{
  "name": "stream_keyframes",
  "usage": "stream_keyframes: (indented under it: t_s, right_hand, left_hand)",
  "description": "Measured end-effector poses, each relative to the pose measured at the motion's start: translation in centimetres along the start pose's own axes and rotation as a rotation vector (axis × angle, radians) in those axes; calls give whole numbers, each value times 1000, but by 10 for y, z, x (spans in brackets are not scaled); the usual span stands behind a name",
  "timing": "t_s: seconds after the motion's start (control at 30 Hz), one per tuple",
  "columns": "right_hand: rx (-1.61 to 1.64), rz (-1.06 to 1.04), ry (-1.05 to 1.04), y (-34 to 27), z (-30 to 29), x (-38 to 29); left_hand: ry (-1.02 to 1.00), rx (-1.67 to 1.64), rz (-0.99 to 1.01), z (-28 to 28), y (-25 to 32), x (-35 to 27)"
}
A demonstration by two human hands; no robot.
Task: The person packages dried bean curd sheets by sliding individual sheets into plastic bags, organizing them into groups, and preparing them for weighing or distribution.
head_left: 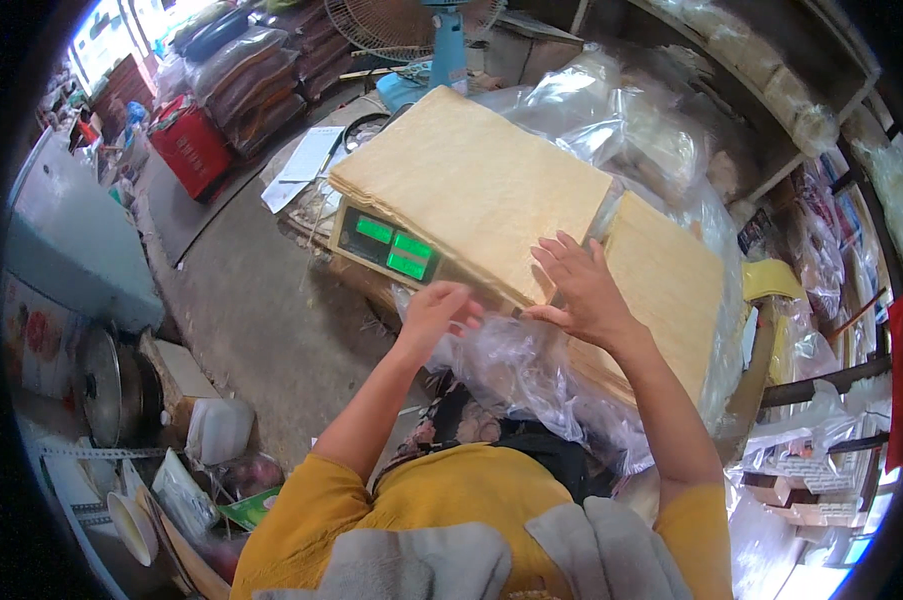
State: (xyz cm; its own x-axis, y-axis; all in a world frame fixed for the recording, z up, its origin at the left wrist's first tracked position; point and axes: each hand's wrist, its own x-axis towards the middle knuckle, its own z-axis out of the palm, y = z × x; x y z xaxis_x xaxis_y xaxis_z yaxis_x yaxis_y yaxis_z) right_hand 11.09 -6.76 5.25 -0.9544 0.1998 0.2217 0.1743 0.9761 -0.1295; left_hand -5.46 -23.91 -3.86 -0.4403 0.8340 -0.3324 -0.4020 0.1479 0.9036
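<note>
A stack of pale tan sheets [474,187], apparently paper, lies on a digital scale [339,240] with lit green displays. My right hand [582,296] is at the near right corner of this stack, its fingers spread over the top sheet and its thumb by the edge. Just off the front edge, near the displays, my left hand [442,309] hovers with loosely curled fingers and nothing visible in it. A second stack of similar sheets [665,277] lies to the right, partly behind my right forearm. Crumpled clear plastic film [511,367] hangs below both hands.
Behind the scale stand a blue fan [449,49] and a heap of clear plastic [624,112]. Written papers [310,156] lie to the left. Across the concrete floor [271,300] are a red box [188,146] and a pale cabinet [76,232]. Cluttered shelving [834,390] flanks the right.
</note>
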Motion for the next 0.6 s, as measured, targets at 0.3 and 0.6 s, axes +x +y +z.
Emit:
stream_keyframes:
  t_s: [0.3,0.6]
  right_hand:
    - [875,1002,195,33,59,4]
    - [1221,771,734,4,46,-6]
  left_hand:
    - [-26,-561,132,11,-2,44]
    - [-143,-730,123,8,2,27]
